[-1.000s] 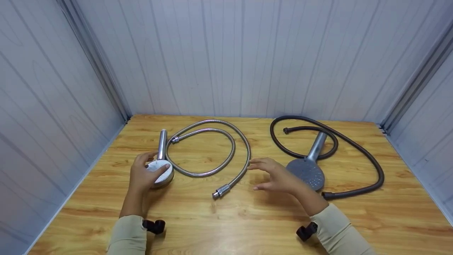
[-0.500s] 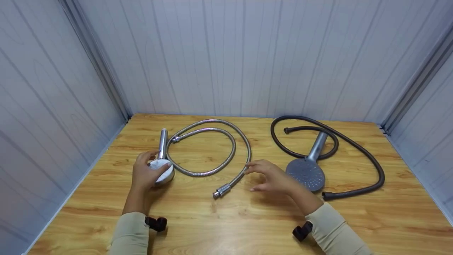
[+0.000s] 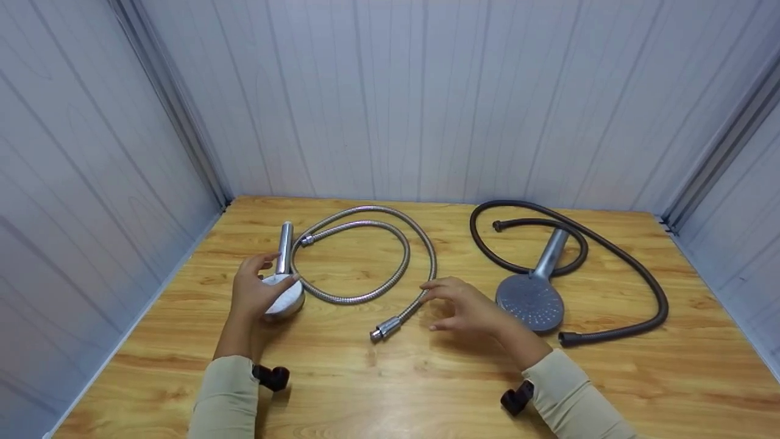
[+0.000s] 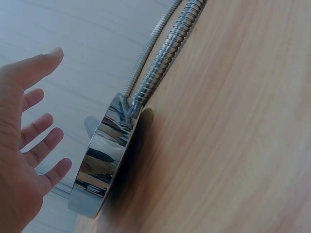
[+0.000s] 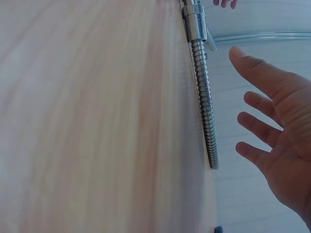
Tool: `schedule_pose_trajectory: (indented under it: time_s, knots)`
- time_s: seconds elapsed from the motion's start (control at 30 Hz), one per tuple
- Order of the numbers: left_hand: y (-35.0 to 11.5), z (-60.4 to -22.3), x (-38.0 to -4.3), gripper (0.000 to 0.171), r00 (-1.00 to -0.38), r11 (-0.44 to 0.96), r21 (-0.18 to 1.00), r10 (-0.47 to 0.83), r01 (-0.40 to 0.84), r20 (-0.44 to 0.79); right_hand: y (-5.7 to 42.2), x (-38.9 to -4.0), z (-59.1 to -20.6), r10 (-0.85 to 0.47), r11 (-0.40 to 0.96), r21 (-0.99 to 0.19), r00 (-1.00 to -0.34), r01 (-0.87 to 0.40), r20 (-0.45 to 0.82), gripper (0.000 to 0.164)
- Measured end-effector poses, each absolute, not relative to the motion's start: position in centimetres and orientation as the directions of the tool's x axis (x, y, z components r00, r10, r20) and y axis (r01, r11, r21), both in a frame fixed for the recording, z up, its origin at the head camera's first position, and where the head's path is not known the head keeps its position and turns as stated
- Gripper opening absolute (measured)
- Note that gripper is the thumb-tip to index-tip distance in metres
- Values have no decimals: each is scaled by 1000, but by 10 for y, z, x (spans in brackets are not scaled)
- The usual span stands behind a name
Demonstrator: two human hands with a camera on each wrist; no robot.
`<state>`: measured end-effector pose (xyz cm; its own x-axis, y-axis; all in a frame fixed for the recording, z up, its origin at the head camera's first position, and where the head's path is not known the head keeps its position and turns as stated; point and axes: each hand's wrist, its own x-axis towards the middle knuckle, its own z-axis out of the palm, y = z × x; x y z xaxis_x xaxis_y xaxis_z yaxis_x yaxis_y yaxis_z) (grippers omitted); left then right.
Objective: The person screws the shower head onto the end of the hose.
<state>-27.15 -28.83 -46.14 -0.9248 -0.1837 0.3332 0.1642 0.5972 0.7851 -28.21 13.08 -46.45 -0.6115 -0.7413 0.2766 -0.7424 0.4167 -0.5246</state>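
A chrome shower head (image 3: 285, 303) with a white face lies on the table at the left, its handle pointing to the back. My left hand (image 3: 253, 292) hovers over it with spread fingers; in the left wrist view a gap shows between the fingers and the chrome rim (image 4: 99, 160). To its right lies a coiled silver shower hose (image 3: 356, 299), its connector (image 3: 385, 329) towards the front. My right hand (image 3: 466, 308) is held above the table near that end of the hose, fingers apart and holding nothing. The right wrist view shows the hose (image 5: 204, 97) apart from the fingers.
A grey shower head (image 3: 530, 303) lies right of my right hand, its handle over a dark shower hose (image 3: 634, 262) that loops across the right of the wooden table (image 3: 341, 396). Pale panel walls (image 3: 390, 110) stand at the back and both sides.
The left hand has shifted slightly right and towards the back, and the right hand slightly left. The view has turned a little; the shower heads and hoses lie as before.
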Motion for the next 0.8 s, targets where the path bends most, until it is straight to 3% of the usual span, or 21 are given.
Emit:
schedule_pose_trajectory:
  time_s: [0.4,0.8]
  knots:
    - [-287,-470,-281,59,-921,576,802,-211,155,329,124,-286,-467,-740,417,-550,-622,-724,257,41]
    - [-288,-474,-285,63,-931,672,737,-224,66,288,118,-289,-468,-739,441,-576,-643,-688,203,38]
